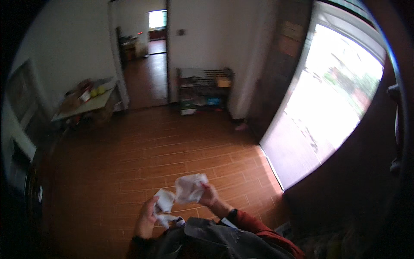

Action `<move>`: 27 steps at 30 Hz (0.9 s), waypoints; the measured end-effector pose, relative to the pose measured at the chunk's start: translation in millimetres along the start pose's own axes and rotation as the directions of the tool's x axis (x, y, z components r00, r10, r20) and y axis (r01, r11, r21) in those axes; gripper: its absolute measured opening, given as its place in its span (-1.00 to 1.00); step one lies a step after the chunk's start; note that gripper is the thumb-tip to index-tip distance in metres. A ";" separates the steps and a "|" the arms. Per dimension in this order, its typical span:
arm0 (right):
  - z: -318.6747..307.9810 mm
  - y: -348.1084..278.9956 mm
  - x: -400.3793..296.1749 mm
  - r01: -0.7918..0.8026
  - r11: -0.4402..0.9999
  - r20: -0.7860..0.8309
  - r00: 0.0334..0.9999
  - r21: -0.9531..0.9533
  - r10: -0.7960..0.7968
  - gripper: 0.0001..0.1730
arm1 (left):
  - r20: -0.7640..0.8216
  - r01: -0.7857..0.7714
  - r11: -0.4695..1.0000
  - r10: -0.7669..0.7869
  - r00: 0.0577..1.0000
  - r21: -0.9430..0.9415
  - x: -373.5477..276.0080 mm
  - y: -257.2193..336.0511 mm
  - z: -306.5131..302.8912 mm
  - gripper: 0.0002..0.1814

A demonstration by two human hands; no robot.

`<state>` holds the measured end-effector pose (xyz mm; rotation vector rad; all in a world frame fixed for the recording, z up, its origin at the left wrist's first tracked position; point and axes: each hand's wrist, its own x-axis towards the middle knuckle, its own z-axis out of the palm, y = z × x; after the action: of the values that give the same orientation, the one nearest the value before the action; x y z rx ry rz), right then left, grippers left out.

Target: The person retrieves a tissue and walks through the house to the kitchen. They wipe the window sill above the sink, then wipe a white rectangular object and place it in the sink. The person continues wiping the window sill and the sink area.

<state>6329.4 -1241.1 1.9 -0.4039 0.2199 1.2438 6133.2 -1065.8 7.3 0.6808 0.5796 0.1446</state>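
My left hand (pixel 149 209) grips a crumpled white piece of cloth or paper (pixel 165 200) in front of my body. A strip of white material (pixel 166 220) hangs below it, close to a small white-and-dark item (pixel 179 221) that I cannot make out. To the right, my right hand (pixel 209 194) pinches a larger, thin white sheet (pixel 190 188), perhaps cloth, paper or plastic. The two white pieces almost meet between my hands; whether they are joined is unclear. A dark garment (pixel 210 234) covers the view just below.
Wood-look tiles form the floor (pixel 136 155). At the left wall, a table (pixel 105 102) bears yellow fruit-like things and bags. A cluttered rack (pixel 203 87) stands by the far wall, beside an inner doorway (pixel 145 74). Daylight enters through the open outer doorway (pixel 275 162) on the right.
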 end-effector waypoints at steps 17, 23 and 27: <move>51.0 -188.2 313.4 0.102 0.993 0.015 0.995 -0.053 -0.102 -0.51 | -0.048 0.152 0.988 -0.154 0.987 -0.030 218.1 210.3 -9.8 -0.11; 145.7 -206.6 431.4 -0.397 0.881 0.012 0.910 -0.256 0.414 -0.50 | -0.094 -0.311 0.893 0.358 0.929 0.327 247.6 309.6 19.3 -0.46; 192.0 -178.0 476.3 -0.552 0.671 0.095 0.733 -0.495 0.673 -0.40 | -0.140 -0.297 0.913 0.345 0.928 0.280 293.2 325.6 8.0 -0.56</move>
<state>6636.5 -793.4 28.3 -0.5633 -0.1950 2.0342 6401.1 -727.4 83.5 1.0202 0.6690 0.4538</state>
